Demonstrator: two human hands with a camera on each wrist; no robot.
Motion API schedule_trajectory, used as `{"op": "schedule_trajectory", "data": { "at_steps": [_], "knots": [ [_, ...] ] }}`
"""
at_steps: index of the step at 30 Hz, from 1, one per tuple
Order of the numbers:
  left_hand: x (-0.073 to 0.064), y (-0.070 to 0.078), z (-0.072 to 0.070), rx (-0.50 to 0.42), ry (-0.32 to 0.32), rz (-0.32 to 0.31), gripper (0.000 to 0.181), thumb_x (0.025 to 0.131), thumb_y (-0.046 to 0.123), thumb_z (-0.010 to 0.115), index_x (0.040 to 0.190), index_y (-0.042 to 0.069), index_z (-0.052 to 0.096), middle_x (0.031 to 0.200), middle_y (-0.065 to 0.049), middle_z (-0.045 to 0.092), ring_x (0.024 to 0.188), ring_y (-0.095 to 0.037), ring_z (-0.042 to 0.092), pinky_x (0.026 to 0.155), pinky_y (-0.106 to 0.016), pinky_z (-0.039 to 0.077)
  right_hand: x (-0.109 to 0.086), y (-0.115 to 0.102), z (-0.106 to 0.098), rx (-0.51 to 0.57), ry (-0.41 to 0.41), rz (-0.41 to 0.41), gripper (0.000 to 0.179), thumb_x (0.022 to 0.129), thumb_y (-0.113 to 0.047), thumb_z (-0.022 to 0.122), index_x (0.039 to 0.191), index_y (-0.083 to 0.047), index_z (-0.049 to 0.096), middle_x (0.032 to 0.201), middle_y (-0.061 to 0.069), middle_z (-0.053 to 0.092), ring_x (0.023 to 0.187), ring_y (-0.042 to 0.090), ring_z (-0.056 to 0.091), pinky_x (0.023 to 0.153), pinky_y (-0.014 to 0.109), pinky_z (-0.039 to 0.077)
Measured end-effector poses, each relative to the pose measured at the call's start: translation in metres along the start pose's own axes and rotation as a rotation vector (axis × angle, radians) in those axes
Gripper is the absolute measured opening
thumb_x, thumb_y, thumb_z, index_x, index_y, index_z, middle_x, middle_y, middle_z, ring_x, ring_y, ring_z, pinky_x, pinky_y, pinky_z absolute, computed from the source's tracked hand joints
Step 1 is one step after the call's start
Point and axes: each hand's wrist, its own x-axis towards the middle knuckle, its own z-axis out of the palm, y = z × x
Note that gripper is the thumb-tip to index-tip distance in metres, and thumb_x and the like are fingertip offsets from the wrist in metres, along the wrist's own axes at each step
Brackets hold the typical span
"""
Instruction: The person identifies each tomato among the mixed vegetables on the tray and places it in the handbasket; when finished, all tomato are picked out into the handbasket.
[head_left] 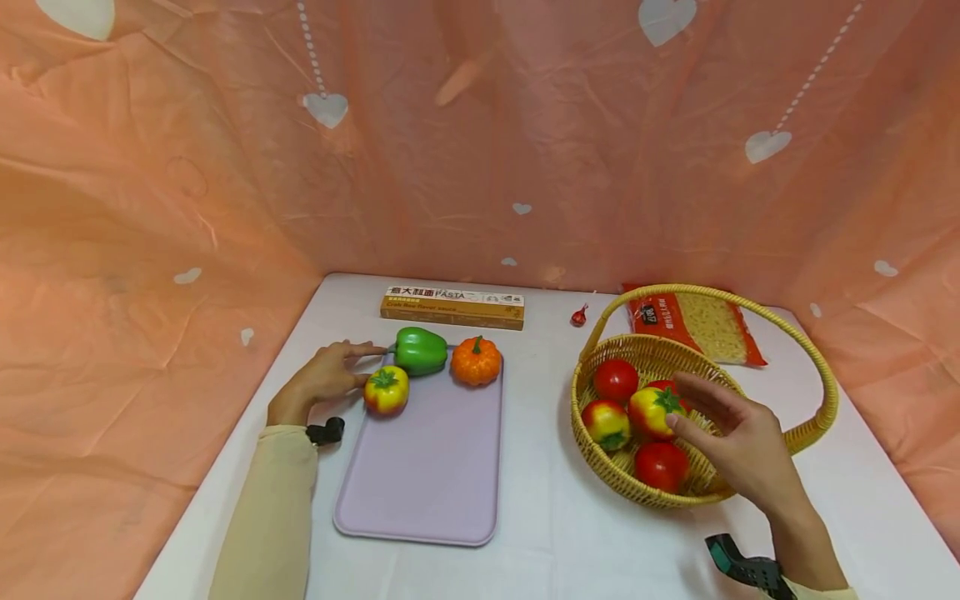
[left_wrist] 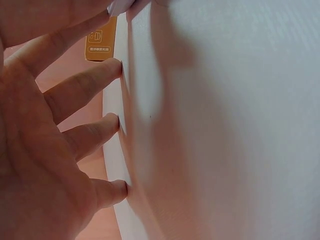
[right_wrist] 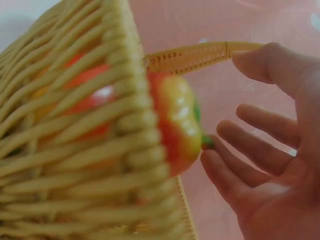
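My left hand (head_left: 322, 382) is at the upper left edge of a pale purple tray (head_left: 427, 475), its fingers spread and fairly straight. Its index finger reaches to the stem of a green bell pepper (head_left: 421, 351), and its thumb is right by a yellow-and-red bell pepper (head_left: 386, 391). In the left wrist view the other fingertips (left_wrist: 115, 120) come down at the white tabletop. Over a wicker basket (head_left: 600, 467), my right hand (head_left: 738, 437) hovers with parted, loosely bent fingers. Just beyond those fingers, another yellow-and-red bell pepper (right_wrist: 180, 122) tops the pile, its stem overlapping a fingertip in the right wrist view.
An orange mini pumpkin (head_left: 476, 361) sits at the tray's upper right corner. Behind the tray lies a pasta box (head_left: 452, 308). Red tomatoes (head_left: 616, 380) and one more yellow-and-red pepper (head_left: 606, 425) share the basket. A red pasta bag (head_left: 693, 325) and a small red item (head_left: 578, 317) lie behind.
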Motion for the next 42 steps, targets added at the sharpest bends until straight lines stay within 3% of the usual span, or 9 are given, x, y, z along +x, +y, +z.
{"op": "schedule_trajectory", "data": {
  "at_steps": [4,6,10,17,25,31,34,38,42],
  "knots": [
    [0.001,-0.002,0.0,-0.005,-0.002,0.006,0.059,0.099,0.011,0.072,0.156,0.018,0.063,0.17,-0.027,0.043,0.164,-0.06,0.015,0.128,-0.082,0.014,0.004,-0.007,0.003,0.05,0.031,-0.041,0.051,0.096,-0.008,0.084,0.145,-0.005,0.069,0.136,-0.018,0.072,0.123,-0.013,0.065,0.101,0.004,0.049],
    [0.001,-0.002,0.0,-0.006,0.0,0.013,0.059,0.098,0.01,0.073,0.156,0.018,0.064,0.17,-0.027,0.044,0.164,-0.061,0.015,0.128,-0.082,0.014,0.006,-0.012,0.006,0.085,0.032,-0.059,0.051,0.096,-0.005,0.083,0.145,-0.004,0.069,0.136,-0.025,0.07,0.125,-0.01,0.066,0.102,0.006,0.05],
    [-0.001,-0.003,-0.001,-0.007,0.006,0.025,0.059,0.098,0.009,0.072,0.155,0.017,0.064,0.169,-0.027,0.046,0.163,-0.061,0.016,0.128,-0.081,0.015,0.014,-0.024,0.016,0.177,-0.001,-0.097,0.049,0.096,0.002,0.08,0.144,-0.002,0.069,0.137,-0.017,0.074,0.126,-0.002,0.07,0.102,0.011,0.054],
    [-0.001,-0.003,0.002,0.012,0.015,0.046,0.057,0.098,0.009,0.071,0.154,0.015,0.065,0.168,-0.027,0.047,0.162,-0.062,0.019,0.129,-0.08,0.015,0.029,-0.043,0.044,0.339,-0.151,-0.154,0.049,0.096,0.005,0.078,0.144,0.002,0.068,0.141,-0.004,0.076,0.13,0.008,0.072,0.105,0.018,0.057],
    [-0.001,-0.002,0.001,-0.02,0.01,0.005,0.06,0.097,0.008,0.073,0.155,0.019,0.064,0.169,-0.025,0.047,0.164,-0.061,0.015,0.127,-0.082,0.014,0.049,-0.063,0.09,0.462,-0.302,-0.211,0.052,0.095,0.0,0.082,0.146,-0.002,0.068,0.146,0.014,0.072,0.131,0.013,0.072,0.109,0.025,0.058],
    [-0.003,-0.003,0.0,0.008,0.035,0.059,0.058,0.096,0.01,0.076,0.153,0.017,0.067,0.166,-0.026,0.05,0.162,-0.062,0.02,0.128,-0.08,0.018,0.06,-0.086,0.13,0.529,-0.409,-0.204,0.054,0.095,-0.012,0.087,0.146,-0.004,0.07,0.147,0.01,0.072,0.136,0.027,0.07,0.115,0.027,0.054],
    [-0.002,-0.003,0.0,0.017,0.048,0.083,0.057,0.096,0.01,0.077,0.152,0.016,0.068,0.164,-0.025,0.052,0.161,-0.062,0.022,0.129,-0.078,0.02,0.066,-0.095,0.15,0.555,-0.454,-0.223,0.054,0.095,-0.012,0.087,0.145,-0.001,0.069,0.145,0.012,0.073,0.136,0.036,0.069,0.118,0.037,0.054],
    [-0.002,-0.002,0.0,0.002,0.037,0.062,0.056,0.097,0.013,0.077,0.152,0.016,0.067,0.166,-0.026,0.05,0.162,-0.062,0.021,0.129,-0.078,0.019,0.076,-0.102,0.178,0.563,-0.496,-0.238,0.054,0.093,-0.01,0.088,0.143,-0.001,0.071,0.141,0.012,0.075,0.134,0.037,0.07,0.118,0.051,0.053],
    [-0.002,-0.002,0.0,0.012,0.032,0.06,0.055,0.098,0.016,0.077,0.152,0.017,0.067,0.165,-0.028,0.05,0.161,-0.062,0.022,0.129,-0.078,0.021,0.088,-0.106,0.206,0.568,-0.529,-0.233,0.054,0.091,-0.005,0.088,0.142,0.002,0.07,0.142,0.016,0.075,0.137,0.04,0.068,0.117,0.041,0.055]
  ]
}}
